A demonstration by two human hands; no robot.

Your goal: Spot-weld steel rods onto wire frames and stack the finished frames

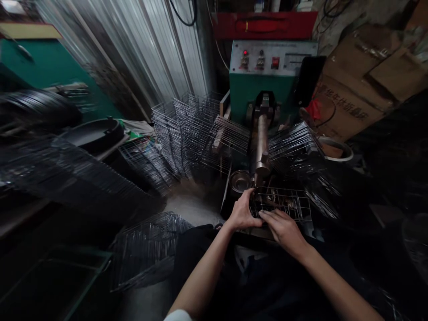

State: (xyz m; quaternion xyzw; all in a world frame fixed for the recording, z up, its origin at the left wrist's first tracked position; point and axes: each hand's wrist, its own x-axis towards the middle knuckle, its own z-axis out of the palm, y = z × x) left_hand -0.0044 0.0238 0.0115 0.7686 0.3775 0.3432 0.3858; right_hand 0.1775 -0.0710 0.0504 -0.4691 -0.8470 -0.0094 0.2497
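A small wire grid panel (pixel 302 206) lies level in front of me, beneath the metal electrode arm (pixel 263 145) of a green machine (pixel 242 91) that looks like a spot welder. My left hand (pixel 240 213) grips the panel's left side, index finger up near the electrode tip and thumb along the near wires. On the panel's near edge, my right hand (pixel 284 229) is closed with its fingers together; its thumb is hidden. The fingertips of both hands almost meet. A round metal dish (pixel 240 180) sits just beyond my left hand.
Tall stacks of wire grids (pixel 182 133) stand left of the machine, with another pile (pixel 147 245) lower left. More wire pieces (pixel 292 142) rest right of the electrode arm. A cardboard box (pixel 354 98) leans at the right, near a round basin (pixel 336 150). A phone-like black slab (pixel 309 80) hangs on the machine.
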